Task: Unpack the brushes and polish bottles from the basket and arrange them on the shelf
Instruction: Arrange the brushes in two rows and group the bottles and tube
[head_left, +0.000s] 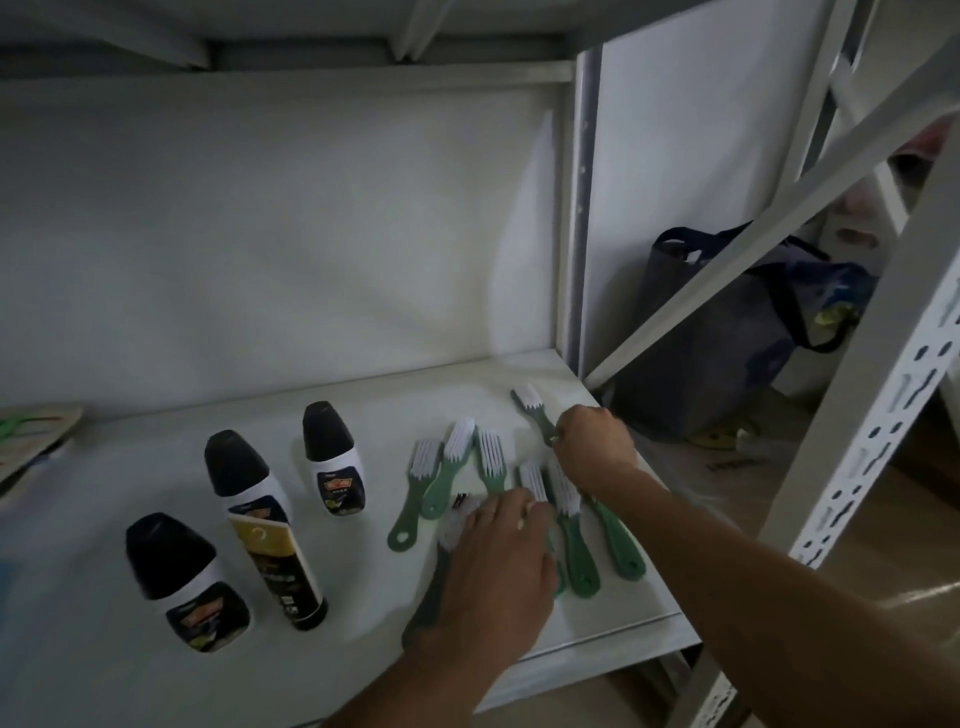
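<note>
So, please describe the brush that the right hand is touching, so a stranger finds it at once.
Look at the white metal shelf, at its far right corner. There one green plastic brush with white bristles lies alone, under the fingertips of the right hand. The other green brushes lie crowded nearer the front.

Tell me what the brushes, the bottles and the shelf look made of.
Brushes: green handles look like moulded plastic, smooth with a hanging hole; white bristles probably nylon.
Bottles: apparently white plastic with matt black caps and printed labels.
Shelf: likely painted metal, judging by the thin folded edge and the slotted upright.
</note>
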